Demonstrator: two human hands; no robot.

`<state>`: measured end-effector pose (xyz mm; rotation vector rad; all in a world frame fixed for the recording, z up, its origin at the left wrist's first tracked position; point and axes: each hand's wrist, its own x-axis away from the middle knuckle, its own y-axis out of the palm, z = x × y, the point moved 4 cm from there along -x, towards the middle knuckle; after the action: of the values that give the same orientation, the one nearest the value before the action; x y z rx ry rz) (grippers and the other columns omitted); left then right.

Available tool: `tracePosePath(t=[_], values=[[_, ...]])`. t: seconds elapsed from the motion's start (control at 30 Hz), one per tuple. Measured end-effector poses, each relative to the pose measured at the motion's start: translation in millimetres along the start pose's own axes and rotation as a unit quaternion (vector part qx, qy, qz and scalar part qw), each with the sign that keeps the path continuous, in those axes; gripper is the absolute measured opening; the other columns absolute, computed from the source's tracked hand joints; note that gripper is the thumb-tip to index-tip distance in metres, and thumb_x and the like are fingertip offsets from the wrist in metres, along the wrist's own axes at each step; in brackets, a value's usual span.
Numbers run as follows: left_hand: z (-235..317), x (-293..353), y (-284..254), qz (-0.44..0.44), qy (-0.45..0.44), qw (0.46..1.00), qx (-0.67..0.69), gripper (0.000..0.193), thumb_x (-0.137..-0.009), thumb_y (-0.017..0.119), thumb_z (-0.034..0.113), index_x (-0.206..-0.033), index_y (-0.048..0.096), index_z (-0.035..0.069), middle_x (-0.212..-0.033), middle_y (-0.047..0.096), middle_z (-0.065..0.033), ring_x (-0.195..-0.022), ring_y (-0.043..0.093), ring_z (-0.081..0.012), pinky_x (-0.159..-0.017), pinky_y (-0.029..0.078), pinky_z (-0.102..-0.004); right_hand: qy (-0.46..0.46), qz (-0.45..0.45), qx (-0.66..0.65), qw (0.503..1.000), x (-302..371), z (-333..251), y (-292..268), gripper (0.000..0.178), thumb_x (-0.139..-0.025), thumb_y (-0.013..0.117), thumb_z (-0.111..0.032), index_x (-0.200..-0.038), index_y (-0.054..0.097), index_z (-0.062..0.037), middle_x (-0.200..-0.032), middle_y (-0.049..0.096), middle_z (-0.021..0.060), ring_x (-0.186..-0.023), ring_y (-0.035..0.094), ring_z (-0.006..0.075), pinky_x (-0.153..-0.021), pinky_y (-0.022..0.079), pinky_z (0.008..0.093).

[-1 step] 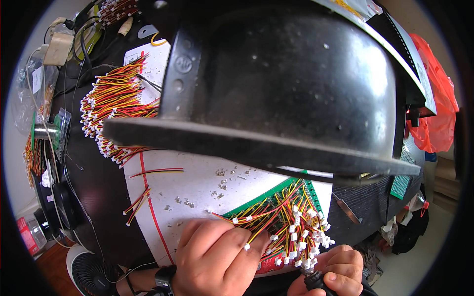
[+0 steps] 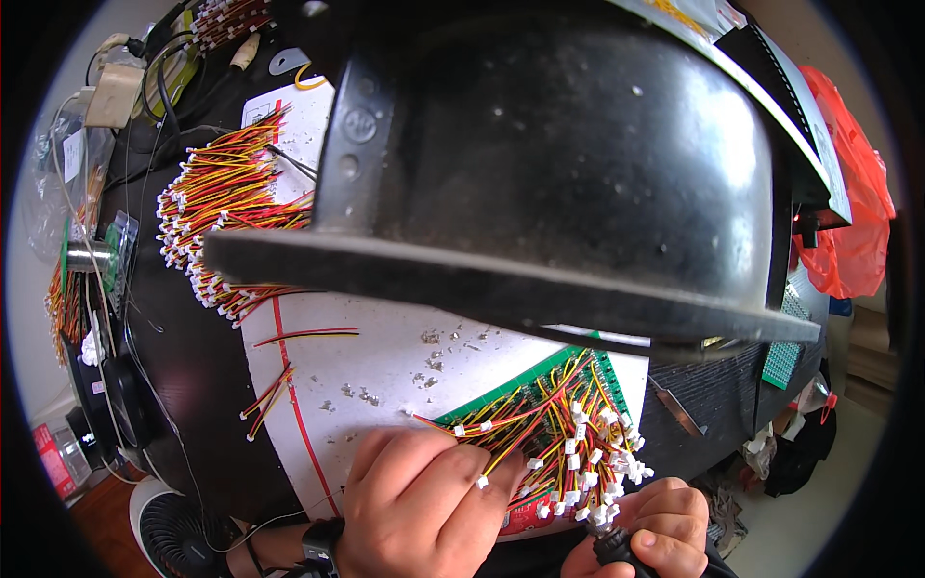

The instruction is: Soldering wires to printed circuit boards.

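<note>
Nothing has shifted: left hand (image 2: 419,506) stays on wired green board (image 2: 540,400)

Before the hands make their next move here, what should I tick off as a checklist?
1. Left hand resting on the wired green board: ok.
2. Right hand gripping a dark tool handle: ok.
3. Tool tip visible: cannot tell, wires hide it.
4. Board flat on the white sheet: ok.
5. Spare wire pile apart from both hands: ok.
6. View unobstructed: not ok, the black cap brim covers much.
</note>
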<state>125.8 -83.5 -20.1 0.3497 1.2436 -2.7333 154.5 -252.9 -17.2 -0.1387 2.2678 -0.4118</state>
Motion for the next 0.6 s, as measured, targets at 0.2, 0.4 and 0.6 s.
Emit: tracePosePath(t=[0.2,0.4,0.6], values=[[0.1,-0.3,-0.1,0.003,-0.005,1.000,0.004,0.011,-0.078,0.072,-0.002,-0.089,0.068,-0.003,-0.081,0.060,-0.0124,-0.073,0.061,-0.0303,-0.064,0.050,-0.0384,0.009,-0.023,-0.001,1.000,-1.0,0.9,0.9,0.025,-0.092,0.063,-0.014,-0.101,0.056,0.0083,-0.056,0.047,0.0061,-0.047,0.044,0.0164,-0.042,0.041,0.0294],[0.5,-0.6,0.2,-0.002,0.005,1.000,-0.013,0.008,-0.080,0.070,0.000,-0.087,0.068,-0.002,-0.080,0.059,-0.0124,-0.073,0.061,-0.0303,-0.064,0.050,-0.0387,0.003,-0.012,0.004,1.000,-0.1,1.1,0.6,0.025,-0.092,0.063,-0.014,-0.101,0.057,0.0084,-0.057,0.048,0.0062,-0.047,0.044,0.0161,-0.042,0.041,0.0294],[2.8,-1.9,-1.1,-0.001,0.010,1.000,-0.017,0.008,-0.081,0.070,0.001,-0.088,0.068,-0.003,-0.080,0.059,-0.0123,-0.073,0.061,-0.0301,-0.064,0.050,-0.0385,0.004,-0.016,-0.001,1.000,0.1,-0.6,-0.7,0.025,-0.093,0.064,-0.015,-0.101,0.057,0.0080,-0.058,0.047,0.0059,-0.048,0.045,0.0165,-0.043,0.042,0.0293]])
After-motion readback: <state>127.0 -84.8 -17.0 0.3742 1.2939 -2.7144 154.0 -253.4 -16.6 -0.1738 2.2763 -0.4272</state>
